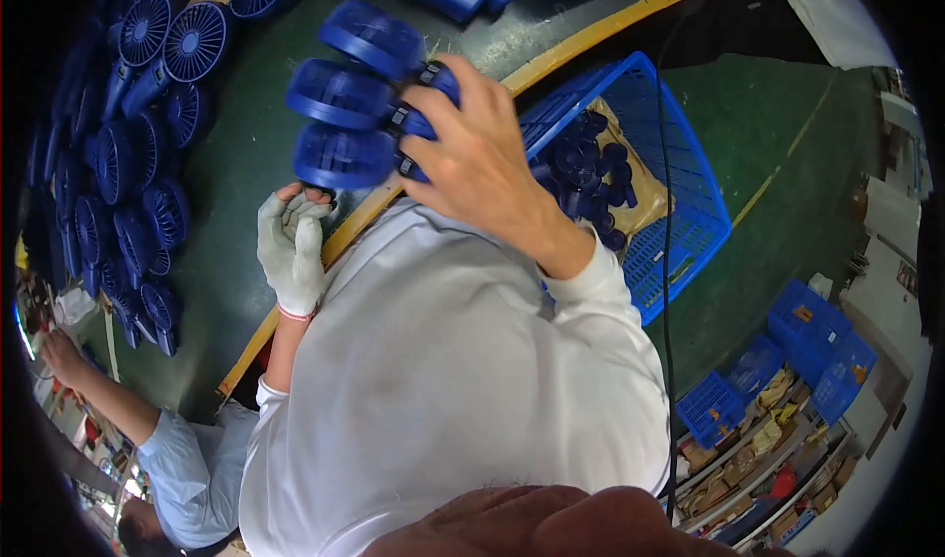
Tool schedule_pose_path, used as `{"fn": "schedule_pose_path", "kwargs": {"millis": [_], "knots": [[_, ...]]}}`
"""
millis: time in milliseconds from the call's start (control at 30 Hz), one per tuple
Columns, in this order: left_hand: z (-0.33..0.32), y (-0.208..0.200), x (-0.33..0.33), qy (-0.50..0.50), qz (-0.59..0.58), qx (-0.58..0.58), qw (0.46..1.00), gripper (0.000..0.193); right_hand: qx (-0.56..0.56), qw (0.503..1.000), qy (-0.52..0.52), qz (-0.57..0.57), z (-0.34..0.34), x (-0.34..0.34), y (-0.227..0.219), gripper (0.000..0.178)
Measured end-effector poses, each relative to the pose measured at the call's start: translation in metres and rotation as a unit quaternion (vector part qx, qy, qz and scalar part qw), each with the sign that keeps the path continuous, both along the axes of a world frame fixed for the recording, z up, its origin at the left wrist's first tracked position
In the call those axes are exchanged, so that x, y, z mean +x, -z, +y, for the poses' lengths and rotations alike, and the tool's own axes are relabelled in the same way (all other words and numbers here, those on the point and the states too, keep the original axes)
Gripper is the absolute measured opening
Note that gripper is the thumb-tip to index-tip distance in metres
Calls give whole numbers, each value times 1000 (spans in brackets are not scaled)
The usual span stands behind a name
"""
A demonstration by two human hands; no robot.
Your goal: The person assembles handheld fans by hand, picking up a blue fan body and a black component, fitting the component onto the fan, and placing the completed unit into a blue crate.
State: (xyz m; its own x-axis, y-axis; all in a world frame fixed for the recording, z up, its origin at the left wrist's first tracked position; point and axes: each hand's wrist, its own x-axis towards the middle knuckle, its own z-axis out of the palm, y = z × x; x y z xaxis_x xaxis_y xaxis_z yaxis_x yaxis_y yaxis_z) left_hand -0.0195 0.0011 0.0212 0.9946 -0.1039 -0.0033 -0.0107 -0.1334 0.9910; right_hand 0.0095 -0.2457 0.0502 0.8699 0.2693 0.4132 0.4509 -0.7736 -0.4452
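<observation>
My bare right hand [468,139] is closed around the handles of three blue handheld fans [345,155]. Their round heads are stacked one beyond another to the left of the hand, above the green bench. My left hand [293,237] wears a white glove with bare fingertips. It is just below the nearest fan head, palm turned up and fingers loosely curled and apart. Its fingertips come close to that head's lower edge; I cannot tell whether they touch it. Many more blue fans [118,163] lie piled on the bench to the left.
Yellow edging [610,21] borders the green bench [231,163]. A blue basket [689,203] on the right holds small dark blue parts and cardboard. A black cable [669,360] hangs past it. Another person [192,468] works at lower left. Blue crates [817,336] stand at far right.
</observation>
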Motion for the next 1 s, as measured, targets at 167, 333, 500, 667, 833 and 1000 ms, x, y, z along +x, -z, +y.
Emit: {"fn": "schedule_pose_path", "kwargs": {"millis": [167, 333, 500, 667, 833, 1000], "knots": [[3, -6, -7, -20, 40, 14, 999, 30, 3, 997, 77, -9, -36, -71, 21, 28], [3, -2, -4, -32, 87, 38, 995, 33, -17, 962, 270, 29, -75, -148, 96, 33], [-2, -9, -4, -29, 45, 81, 995, 33, 294, 736, 519, 320, -140, -193, 221, 37], [0, -30, 38, -4, -231, 310, 922, 41, 353, 586, 599, 417, -193, -196, 309, 42], [20, -59, 114, -93, -366, 513, 771, 58, 214, 685, 571, 399, -211, -194, 314, 31], [39, -61, 165, -118, -297, 706, 632, 58, 364, 788, 364, 338, -165, -130, 255, 17]]}}
